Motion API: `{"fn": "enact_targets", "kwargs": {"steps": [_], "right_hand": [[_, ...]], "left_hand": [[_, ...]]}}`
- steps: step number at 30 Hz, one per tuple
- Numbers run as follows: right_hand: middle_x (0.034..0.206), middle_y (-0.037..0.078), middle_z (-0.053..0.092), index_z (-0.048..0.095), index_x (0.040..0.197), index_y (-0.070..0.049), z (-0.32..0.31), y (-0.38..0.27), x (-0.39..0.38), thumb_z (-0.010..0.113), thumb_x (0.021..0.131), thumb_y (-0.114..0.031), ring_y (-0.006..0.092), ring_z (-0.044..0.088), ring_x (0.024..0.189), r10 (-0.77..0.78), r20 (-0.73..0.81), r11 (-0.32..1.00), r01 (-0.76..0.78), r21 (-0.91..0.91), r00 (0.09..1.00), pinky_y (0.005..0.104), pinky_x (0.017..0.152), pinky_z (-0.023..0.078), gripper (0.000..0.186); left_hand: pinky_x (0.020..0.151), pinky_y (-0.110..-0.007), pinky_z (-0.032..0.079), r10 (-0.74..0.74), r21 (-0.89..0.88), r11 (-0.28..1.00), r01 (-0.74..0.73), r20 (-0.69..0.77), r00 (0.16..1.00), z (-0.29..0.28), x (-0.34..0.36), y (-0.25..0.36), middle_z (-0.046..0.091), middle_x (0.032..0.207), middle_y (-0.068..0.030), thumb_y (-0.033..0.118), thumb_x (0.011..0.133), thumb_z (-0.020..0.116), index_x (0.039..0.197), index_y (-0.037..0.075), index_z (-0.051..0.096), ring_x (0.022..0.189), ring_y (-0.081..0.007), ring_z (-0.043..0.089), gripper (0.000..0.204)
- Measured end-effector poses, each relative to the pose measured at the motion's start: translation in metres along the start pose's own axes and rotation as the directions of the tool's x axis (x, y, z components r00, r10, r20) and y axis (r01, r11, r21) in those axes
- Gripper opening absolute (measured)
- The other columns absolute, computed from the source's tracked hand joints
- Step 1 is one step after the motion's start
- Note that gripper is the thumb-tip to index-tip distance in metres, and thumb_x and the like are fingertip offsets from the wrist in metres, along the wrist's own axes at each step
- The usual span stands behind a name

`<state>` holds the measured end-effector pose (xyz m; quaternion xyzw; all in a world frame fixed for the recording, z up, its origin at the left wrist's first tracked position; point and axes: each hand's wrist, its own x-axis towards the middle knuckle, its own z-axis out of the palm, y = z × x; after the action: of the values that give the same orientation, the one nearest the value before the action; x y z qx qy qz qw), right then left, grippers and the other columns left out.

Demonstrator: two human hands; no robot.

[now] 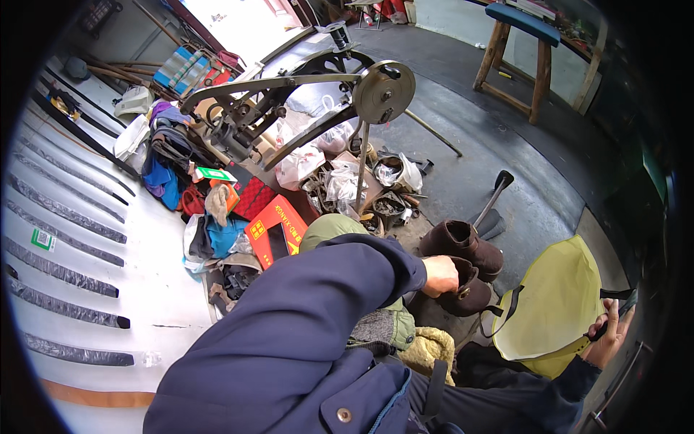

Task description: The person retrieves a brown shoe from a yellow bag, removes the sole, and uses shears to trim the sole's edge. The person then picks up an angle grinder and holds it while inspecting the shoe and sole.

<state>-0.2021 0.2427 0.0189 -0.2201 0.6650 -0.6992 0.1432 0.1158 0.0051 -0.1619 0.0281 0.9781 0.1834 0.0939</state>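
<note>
My left arm in a dark blue sleeve reaches across the middle. At its end my left hand (441,276) is closed on the upper edge of a brown ankle boot (470,296). Its mate, another brown boot (463,246), stands just behind, touching or nearly touching it. Far to the right, my right hand (611,334) has its fingers curled round the black handle (598,331) of a pale yellow bag (553,296). The bag hangs wide, its mouth facing me. A dark edge by those fingertips is too small to name.
A hand-cranked shoe-sewing machine (383,92) stands ahead, with plastic bags and tins of small parts below. Left of it lie a red box (278,228), a phone (277,242) and piled cloth. Wrapped black strips hang on the white panel (166,289). A blue-topped stool (522,25) stands back right.
</note>
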Motion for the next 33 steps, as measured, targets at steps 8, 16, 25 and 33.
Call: {"fn": "enact_targets", "kwargs": {"steps": [8, 16, 25, 33], "right_hand": [[0.103, 0.009, 0.064, 0.035, 0.154, -0.005, 0.015, -0.007, -0.005, 0.062, 0.101, -0.016, 0.003, 0.045, 0.06, 0.078, 0.047, 0.997, -0.077, -0.02, 0.996, 0.0177, 0.049, 0.035, 0.06], [0.096, 0.005, 0.066, 0.04, 0.152, -0.005, 0.032, -0.017, -0.014, 0.066, 0.097, -0.017, 0.0044, 0.049, 0.06, 0.086, 0.045, 0.996, -0.085, -0.032, 0.995, 0.0193, 0.05, 0.036, 0.062], [0.095, 0.009, 0.069, 0.041, 0.149, 0.001, 0.034, -0.02, -0.015, 0.07, 0.095, -0.02, 0.0062, 0.05, 0.055, 0.081, 0.011, 0.995, -0.08, -0.053, 0.997, 0.0197, 0.048, 0.04, 0.065], [0.092, 0.008, 0.067, 0.047, 0.138, 0.002, 0.032, -0.019, -0.013, 0.069, 0.094, -0.02, 0.0038, 0.045, 0.054, 0.086, 0.011, 0.996, -0.086, 0.004, 0.996, 0.0195, 0.046, 0.036, 0.054]], "left_hand": [[0.082, -0.042, 0.057, -0.286, 0.136, 0.958, 0.254, 0.349, 0.892, 0.032, -0.003, -0.014, 0.076, 0.097, -0.0122, 0.018, 0.08, 0.067, 0.093, 0.01, 0.078, 0.094, -0.0305, 0.073, 0.018], [0.075, -0.047, 0.056, -0.385, -0.043, 0.92, 0.391, 0.107, 0.917, -0.02, 0.015, -0.023, 0.073, 0.085, -0.0161, 0.024, 0.082, 0.066, 0.091, 0.014, 0.076, 0.086, -0.0362, 0.071, 0.017], [0.095, -0.05, 0.05, -0.547, -0.339, 0.793, 0.507, -0.028, 0.836, -0.037, 0.028, -0.05, 0.066, 0.113, -0.0284, 0.007, 0.083, 0.06, 0.122, 0.003, 0.046, 0.111, -0.0468, 0.063, 0.042], [0.086, -0.046, 0.047, -0.189, 0.115, 0.968, 0.223, -0.253, 0.949, -0.032, 0.021, -0.037, 0.06, 0.096, -0.0147, 0.008, 0.073, 0.072, 0.103, 0.007, 0.055, 0.099, -0.0364, 0.059, 0.034]]}}
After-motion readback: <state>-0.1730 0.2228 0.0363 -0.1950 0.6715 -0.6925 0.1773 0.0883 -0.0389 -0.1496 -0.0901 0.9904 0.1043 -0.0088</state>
